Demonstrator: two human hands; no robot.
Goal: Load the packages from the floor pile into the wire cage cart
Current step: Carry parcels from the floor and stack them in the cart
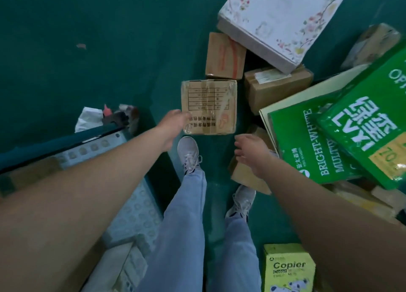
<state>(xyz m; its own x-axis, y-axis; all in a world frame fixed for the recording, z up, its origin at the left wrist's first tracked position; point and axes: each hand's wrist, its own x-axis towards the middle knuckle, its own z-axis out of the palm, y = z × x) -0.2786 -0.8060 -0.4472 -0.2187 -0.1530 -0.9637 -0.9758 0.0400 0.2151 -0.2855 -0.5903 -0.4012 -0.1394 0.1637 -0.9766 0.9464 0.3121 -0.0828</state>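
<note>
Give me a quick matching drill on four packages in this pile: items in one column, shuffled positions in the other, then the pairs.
Items:
1. taped brown carton with printed table
2. floral white box
3. yellow Copier pack
4. green paper ream

Positions:
A. bottom of the view, near the right leg
B. top, leaning on brown cartons
C. right side, stacked on another green pack
D. centre, just ahead of the left hand

Pairs: 1-D, 2-B, 3-A, 4-C
</note>
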